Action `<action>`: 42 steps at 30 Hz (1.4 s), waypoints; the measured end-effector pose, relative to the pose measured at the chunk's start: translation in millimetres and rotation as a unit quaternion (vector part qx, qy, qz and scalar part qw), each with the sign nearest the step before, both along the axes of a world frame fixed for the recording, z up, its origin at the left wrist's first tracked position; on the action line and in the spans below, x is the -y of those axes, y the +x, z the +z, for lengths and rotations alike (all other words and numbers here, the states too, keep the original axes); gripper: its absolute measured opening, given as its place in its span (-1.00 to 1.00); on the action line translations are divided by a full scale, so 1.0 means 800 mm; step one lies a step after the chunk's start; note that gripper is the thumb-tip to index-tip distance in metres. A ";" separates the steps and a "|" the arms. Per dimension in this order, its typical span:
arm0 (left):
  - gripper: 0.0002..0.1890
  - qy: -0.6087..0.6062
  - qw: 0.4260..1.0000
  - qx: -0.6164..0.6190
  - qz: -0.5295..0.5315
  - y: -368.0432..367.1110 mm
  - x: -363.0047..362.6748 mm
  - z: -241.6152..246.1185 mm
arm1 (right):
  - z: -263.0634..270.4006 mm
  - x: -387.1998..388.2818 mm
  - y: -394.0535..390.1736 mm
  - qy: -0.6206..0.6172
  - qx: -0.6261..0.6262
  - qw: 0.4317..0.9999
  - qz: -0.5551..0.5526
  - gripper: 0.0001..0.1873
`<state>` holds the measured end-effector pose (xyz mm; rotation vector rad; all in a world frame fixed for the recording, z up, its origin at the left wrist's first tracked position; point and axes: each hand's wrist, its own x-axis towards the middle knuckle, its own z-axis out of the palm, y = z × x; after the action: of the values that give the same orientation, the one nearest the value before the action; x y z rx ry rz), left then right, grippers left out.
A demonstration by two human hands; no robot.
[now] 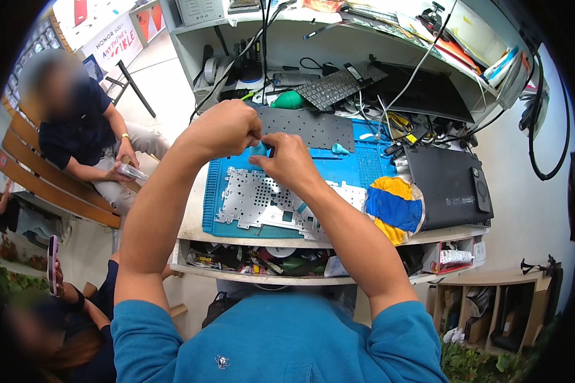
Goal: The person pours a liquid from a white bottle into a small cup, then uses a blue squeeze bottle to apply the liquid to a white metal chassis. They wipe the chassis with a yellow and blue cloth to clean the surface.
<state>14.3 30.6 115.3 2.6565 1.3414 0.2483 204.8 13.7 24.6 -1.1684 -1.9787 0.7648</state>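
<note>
Both hands meet over the blue silicone repair mat at a small teal bottle or container. My left hand pinches at its top with the fingertips. My right hand curls its thumb and index finger around its side; part of it is hidden by the fingers. A teal cone-shaped nozzle or cap lies to the right. Below the hands is a perforated silver metal plate, partly covered by my right forearm. Behind them rests a dark sheet with rows of small holes.
A yellow and blue cloth lies by a dark laptop. At the back are a loose keyboard, a green air blower and tangled cables. An open drawer holds clutter. People sit at the left.
</note>
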 end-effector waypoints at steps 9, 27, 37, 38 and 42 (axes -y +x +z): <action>-0.88 0.027 0.995 -0.093 0.008 0.013 0.003 0.004 | 0.004 -0.005 -0.001 -0.037 -0.011 0.999 0.002 -0.57; -0.78 -0.133 0.984 0.097 0.071 -0.008 -0.010 -0.008 | 0.019 -0.009 0.036 0.010 0.080 0.997 0.003 -0.50; -0.73 -0.061 0.956 0.269 0.101 -0.017 0.037 -0.067 | -0.031 -0.021 0.115 0.184 0.296 0.936 -0.041 -0.76; -0.72 -0.053 0.956 0.269 0.107 -0.017 0.040 -0.070 | -0.035 -0.020 0.115 0.191 0.314 0.929 -0.034 -0.76; -0.69 -0.022 0.948 0.303 0.089 -0.018 0.047 -0.080 | -0.047 -0.020 0.113 0.212 0.321 0.923 -0.016 -0.78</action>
<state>-0.4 -7.0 51.5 2.1395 1.3323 0.9519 294.9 29.8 -13.0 -1.2709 -2.4704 -0.1134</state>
